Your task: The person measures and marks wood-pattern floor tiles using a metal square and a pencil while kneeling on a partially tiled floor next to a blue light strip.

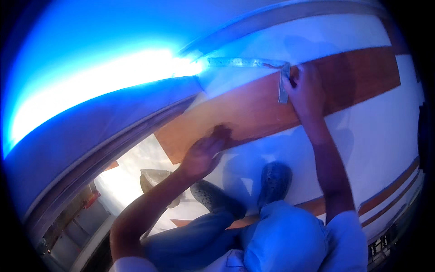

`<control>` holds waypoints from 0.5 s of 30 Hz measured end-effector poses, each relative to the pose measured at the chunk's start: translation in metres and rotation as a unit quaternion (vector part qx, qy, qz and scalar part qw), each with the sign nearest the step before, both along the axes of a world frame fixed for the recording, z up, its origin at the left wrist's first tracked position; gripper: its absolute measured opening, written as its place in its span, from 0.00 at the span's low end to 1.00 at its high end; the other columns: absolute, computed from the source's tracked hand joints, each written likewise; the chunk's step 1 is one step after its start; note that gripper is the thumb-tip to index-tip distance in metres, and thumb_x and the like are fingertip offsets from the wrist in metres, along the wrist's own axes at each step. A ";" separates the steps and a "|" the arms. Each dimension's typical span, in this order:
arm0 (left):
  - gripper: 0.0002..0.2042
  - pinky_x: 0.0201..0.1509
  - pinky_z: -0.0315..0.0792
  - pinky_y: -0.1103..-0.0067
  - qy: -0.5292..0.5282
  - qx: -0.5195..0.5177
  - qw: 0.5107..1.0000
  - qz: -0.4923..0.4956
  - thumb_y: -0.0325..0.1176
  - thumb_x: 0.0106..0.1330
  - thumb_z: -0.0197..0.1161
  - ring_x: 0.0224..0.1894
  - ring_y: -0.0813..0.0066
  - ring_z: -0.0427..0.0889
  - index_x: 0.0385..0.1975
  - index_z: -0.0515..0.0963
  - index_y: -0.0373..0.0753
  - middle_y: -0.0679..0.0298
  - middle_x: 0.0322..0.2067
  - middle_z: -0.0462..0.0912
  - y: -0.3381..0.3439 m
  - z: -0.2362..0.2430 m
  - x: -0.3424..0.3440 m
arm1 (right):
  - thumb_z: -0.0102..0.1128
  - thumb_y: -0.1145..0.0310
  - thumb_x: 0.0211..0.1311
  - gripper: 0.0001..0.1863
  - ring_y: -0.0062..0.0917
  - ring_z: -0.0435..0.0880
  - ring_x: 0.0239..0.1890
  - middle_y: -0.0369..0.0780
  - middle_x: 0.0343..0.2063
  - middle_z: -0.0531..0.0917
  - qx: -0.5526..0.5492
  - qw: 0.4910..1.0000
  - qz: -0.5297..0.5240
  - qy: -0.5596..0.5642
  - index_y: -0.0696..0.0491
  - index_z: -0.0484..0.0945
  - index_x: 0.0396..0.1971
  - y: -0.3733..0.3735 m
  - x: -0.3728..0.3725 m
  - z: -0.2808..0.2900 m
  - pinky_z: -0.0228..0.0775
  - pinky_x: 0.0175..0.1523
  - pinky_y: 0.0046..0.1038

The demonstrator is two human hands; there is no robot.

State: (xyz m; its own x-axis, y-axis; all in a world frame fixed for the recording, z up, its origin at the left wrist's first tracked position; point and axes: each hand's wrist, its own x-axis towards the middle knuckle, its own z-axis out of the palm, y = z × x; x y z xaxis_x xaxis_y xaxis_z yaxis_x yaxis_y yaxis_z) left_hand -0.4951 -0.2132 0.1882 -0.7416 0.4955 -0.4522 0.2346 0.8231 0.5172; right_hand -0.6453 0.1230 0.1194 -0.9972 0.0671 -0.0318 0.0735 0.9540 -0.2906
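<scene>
A long reddish-brown wooden board (344, 77) lies across the pale surface in front of me. My right hand (303, 90) grips the short upright leg of a metal square (283, 93) on the board, while its long marked blade reaches left toward the glare along the board's far side. My left hand (204, 152) is low over the board's near left part, its fingers loosely stretched toward the wood and casting a dark shadow; I cannot tell whether the fingertips touch it.
A glaring blue-white light (108, 77) runs above a long ledge (90, 118) at left. My feet in dark perforated clogs (274, 179) are below the board, beside a tan object (154, 179) I cannot make out. More brown strips (380, 199) lie at right.
</scene>
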 end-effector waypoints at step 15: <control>0.24 0.69 0.72 0.58 0.320 0.122 0.922 0.179 0.26 0.66 0.65 0.62 0.45 0.77 0.64 0.77 0.33 0.48 0.63 0.77 0.123 -0.124 -0.091 | 0.66 0.43 0.68 0.24 0.48 0.89 0.29 0.44 0.28 0.86 0.019 0.989 -0.021 -0.148 0.51 0.75 0.37 -0.015 0.011 -0.013 0.81 0.35 0.51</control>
